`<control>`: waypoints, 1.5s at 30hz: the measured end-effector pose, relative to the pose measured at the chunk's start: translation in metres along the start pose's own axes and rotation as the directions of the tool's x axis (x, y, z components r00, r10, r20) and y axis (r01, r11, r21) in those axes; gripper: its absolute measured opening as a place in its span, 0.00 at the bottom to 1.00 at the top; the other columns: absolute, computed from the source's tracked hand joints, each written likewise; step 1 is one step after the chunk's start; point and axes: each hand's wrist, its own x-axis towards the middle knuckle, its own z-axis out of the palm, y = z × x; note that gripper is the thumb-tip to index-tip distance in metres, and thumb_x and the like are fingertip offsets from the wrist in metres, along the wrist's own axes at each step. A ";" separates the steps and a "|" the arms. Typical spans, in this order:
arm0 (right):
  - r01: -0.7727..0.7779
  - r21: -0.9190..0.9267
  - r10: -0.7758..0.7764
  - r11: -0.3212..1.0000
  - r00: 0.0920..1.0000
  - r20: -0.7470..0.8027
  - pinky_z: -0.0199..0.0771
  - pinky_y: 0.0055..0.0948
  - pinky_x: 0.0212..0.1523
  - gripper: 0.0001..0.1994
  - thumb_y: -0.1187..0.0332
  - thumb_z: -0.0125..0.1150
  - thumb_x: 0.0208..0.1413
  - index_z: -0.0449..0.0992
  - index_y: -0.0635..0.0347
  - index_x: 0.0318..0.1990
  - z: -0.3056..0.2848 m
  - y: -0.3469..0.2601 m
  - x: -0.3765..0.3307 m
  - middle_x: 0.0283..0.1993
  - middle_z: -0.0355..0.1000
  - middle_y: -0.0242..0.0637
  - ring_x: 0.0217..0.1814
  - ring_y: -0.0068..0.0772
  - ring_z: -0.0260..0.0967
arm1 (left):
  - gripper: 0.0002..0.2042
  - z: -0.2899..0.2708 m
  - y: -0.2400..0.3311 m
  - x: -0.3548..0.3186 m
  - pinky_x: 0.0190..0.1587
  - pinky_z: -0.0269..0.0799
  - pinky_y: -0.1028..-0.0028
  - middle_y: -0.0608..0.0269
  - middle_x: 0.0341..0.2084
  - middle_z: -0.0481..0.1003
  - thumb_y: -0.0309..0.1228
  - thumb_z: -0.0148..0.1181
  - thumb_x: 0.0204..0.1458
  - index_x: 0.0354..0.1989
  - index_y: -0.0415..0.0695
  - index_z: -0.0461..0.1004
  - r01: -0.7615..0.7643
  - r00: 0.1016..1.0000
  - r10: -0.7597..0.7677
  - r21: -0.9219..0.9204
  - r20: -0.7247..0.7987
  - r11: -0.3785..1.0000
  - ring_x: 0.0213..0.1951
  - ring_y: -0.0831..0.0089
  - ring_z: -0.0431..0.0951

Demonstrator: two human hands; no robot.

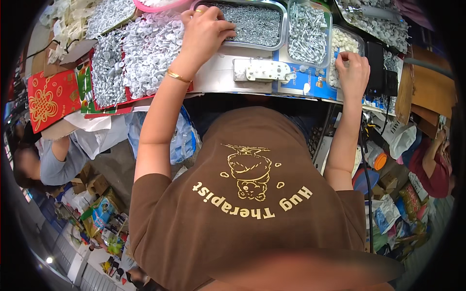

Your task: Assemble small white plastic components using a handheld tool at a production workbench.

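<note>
My left hand (208,31), with a ring and a gold bracelet, reaches over the left end of a metal tray (284,30) of small silver metal pins. Its fingers are bent together at the pins; whatever they grip is hidden. My right hand (353,72) is at the near edge of a clear box of small cream-white pieces (343,40), thumb and fingers pinched; I cannot make out anything between them. Between my hands, a small white block with metal fittings (264,71) lies on the table. Behind it stands a clear box of longer silver pins (307,36).
Heaps of white-headed metal pieces (153,48) cover the left side of the table. A red card with a gold knot (52,99) hangs at its left edge. A black device (377,72) stands right of my right hand. Other people sit at both sides.
</note>
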 end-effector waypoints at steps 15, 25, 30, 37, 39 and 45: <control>-0.044 0.099 0.047 0.994 0.998 -0.029 0.71 0.37 0.44 0.06 0.66 0.69 0.53 0.85 0.57 0.36 -0.013 -0.004 -0.005 0.35 0.79 0.35 0.39 0.41 0.70 | 0.03 0.007 0.002 -0.003 0.49 0.52 0.63 0.77 0.27 0.78 0.36 0.69 0.51 0.30 0.54 0.82 0.106 0.992 -0.101 -0.064 0.071 0.992 0.36 0.73 0.74; -0.070 0.158 0.077 0.985 0.996 -0.039 0.74 0.32 0.42 0.06 0.69 0.68 0.54 0.83 0.59 0.37 -0.005 -0.005 -0.007 0.35 0.79 0.36 0.36 0.35 0.74 | 0.04 0.006 0.004 -0.009 0.51 0.52 0.60 0.79 0.26 0.80 0.39 0.69 0.50 0.26 0.56 0.84 0.129 0.992 -0.130 -0.121 0.000 0.984 0.35 0.74 0.75; -0.208 0.629 0.277 0.749 0.961 -0.011 0.71 0.18 0.39 0.06 0.76 0.67 0.56 0.77 0.64 0.40 -0.030 -0.030 -0.008 0.34 0.75 0.28 0.35 0.15 0.71 | 0.04 0.005 -0.002 -0.017 0.50 0.51 0.63 0.79 0.25 0.80 0.38 0.71 0.48 0.27 0.55 0.84 0.086 0.993 -0.094 -0.114 -0.075 0.990 0.35 0.76 0.75; -0.088 0.823 0.074 0.562 0.996 0.056 0.72 0.22 0.44 0.07 0.80 0.69 0.54 0.80 0.65 0.39 -0.070 -0.077 -0.024 0.39 0.76 0.34 0.40 0.23 0.72 | 0.02 -0.002 0.008 -0.017 0.52 0.51 0.64 0.79 0.30 0.82 0.35 0.70 0.51 0.32 0.56 0.85 0.156 0.985 -0.163 -0.103 -0.059 0.982 0.38 0.78 0.77; 0.219 0.689 -0.190 0.691 0.974 -0.119 0.72 0.28 0.45 0.07 0.79 0.72 0.49 0.82 0.62 0.36 -0.066 -0.090 -0.021 0.39 0.75 0.35 0.42 0.30 0.72 | 0.04 -0.014 0.020 -0.024 0.49 0.51 0.65 0.79 0.27 0.81 0.37 0.73 0.47 0.28 0.55 0.84 0.132 0.989 -0.149 -0.342 -0.023 0.931 0.36 0.78 0.76; 0.285 0.637 -0.247 0.716 0.957 -0.151 0.63 0.30 0.37 0.11 0.74 0.79 0.38 0.85 0.53 0.32 -0.038 -0.105 -0.038 0.33 0.68 0.30 0.38 0.32 0.63 | 0.02 -0.041 0.062 -0.039 0.49 0.51 0.70 0.76 0.30 0.82 0.33 0.71 0.51 0.32 0.53 0.86 0.164 0.984 -0.123 -0.406 0.125 0.899 0.35 0.80 0.75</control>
